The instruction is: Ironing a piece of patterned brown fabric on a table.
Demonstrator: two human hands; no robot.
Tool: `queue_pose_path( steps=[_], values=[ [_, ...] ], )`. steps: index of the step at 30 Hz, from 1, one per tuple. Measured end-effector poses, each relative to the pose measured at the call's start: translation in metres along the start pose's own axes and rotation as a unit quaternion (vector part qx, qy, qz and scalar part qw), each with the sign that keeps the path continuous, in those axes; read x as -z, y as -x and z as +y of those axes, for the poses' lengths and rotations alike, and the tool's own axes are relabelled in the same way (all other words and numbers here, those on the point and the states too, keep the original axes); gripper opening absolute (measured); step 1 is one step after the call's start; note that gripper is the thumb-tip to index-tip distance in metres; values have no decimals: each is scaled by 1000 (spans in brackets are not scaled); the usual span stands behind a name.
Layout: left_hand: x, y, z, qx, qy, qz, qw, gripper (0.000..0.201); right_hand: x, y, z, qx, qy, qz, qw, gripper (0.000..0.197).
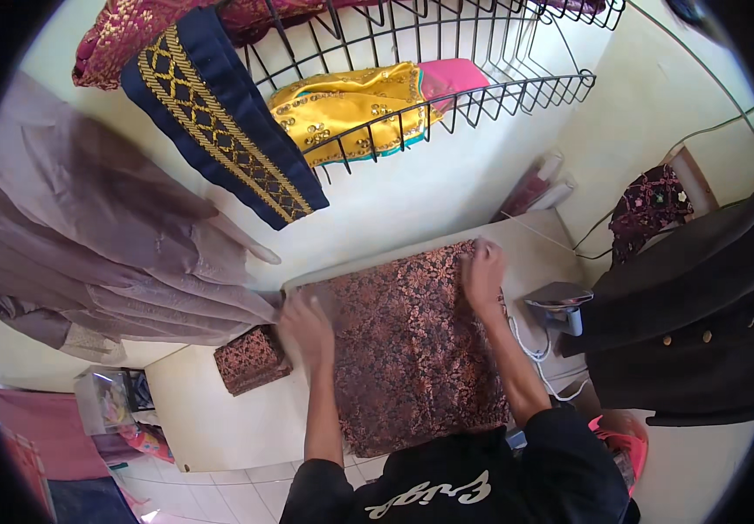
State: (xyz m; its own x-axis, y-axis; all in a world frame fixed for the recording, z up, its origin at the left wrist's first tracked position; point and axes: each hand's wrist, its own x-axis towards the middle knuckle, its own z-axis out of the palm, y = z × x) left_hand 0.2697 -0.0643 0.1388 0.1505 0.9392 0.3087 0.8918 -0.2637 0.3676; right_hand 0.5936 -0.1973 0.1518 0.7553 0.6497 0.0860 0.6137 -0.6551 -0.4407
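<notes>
A dark cloth with a copper-red floral pattern [403,349] lies spread on the pale table, its near end hanging toward my body. At its far right corner my right hand [484,275] has its fingers bent closed on the cloth's edge. By the far left edge is my left hand [305,330], smeared by motion, so its grip does not show clearly. Just left of that hand sits a small folded piece of matching patterned cloth [251,360]. An iron [560,301] with a pale cord rests to the right of the cloth.
The pale table [206,419] runs along the wall. Greyish-mauve garments [123,227] hang at the left, and a dark buttoned garment [691,306] at the right. Above, a black wire rack [516,87] holds yellow and pink cloths; a navy gold-trimmed cloth [220,113] hangs from it.
</notes>
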Motion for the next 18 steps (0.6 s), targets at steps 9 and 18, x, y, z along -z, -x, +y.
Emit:
queue_pose_path(
  steps=[9,18],
  values=[
    [-47,12,44,-183,-53,-254,948,52,-52,32,-27,242,70,-69,965,49],
    [-60,26,56,-210,-61,-236,947,50,-47,36,-11,231,102,-51,966,50]
  ],
)
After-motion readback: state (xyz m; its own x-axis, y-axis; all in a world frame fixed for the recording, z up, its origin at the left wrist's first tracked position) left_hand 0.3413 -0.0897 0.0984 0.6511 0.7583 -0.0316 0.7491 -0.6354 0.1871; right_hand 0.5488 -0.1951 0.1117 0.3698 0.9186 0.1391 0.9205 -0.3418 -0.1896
